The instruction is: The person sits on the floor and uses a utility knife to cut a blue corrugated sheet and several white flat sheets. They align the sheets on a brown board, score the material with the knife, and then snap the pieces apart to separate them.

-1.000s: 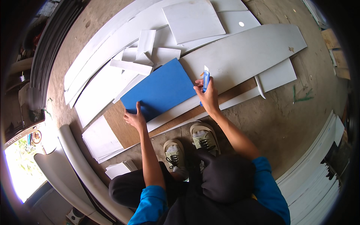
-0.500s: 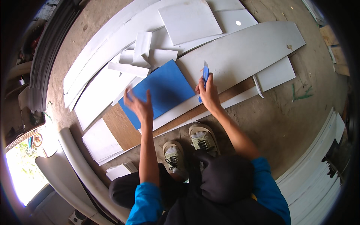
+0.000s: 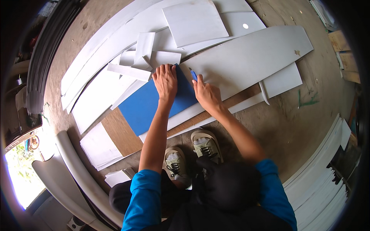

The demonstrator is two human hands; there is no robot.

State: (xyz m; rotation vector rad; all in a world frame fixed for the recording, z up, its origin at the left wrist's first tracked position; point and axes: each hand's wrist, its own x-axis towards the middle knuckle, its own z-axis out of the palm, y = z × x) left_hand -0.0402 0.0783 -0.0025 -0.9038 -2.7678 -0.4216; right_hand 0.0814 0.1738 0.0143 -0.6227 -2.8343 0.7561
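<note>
A blue rectangular board (image 3: pixel 148 106) lies on white panels on the floor in front of me. My left hand (image 3: pixel 165 81) presses flat on its far corner, fingers spread over the top edge. My right hand (image 3: pixel 206 94) grips a small blue-handled cutter (image 3: pixel 194 75) at the board's right edge, next to a long white panel (image 3: pixel 254 57). Both forearms reach forward from blue sleeves.
Loose white offcuts (image 3: pixel 133 71) and a square white sheet (image 3: pixel 194 21) lie beyond the board. A brown board (image 3: pixel 121 133) shows under the blue one. Stacked white panels (image 3: pixel 323 181) stand at the right, curved white mouldings (image 3: pixel 77 173) at the lower left. My shoes (image 3: pixel 190 154) rest on the concrete.
My left hand lifted from the board's near left edge and came down on its far corner. The right hand with the cutter slid further up the right edge.
</note>
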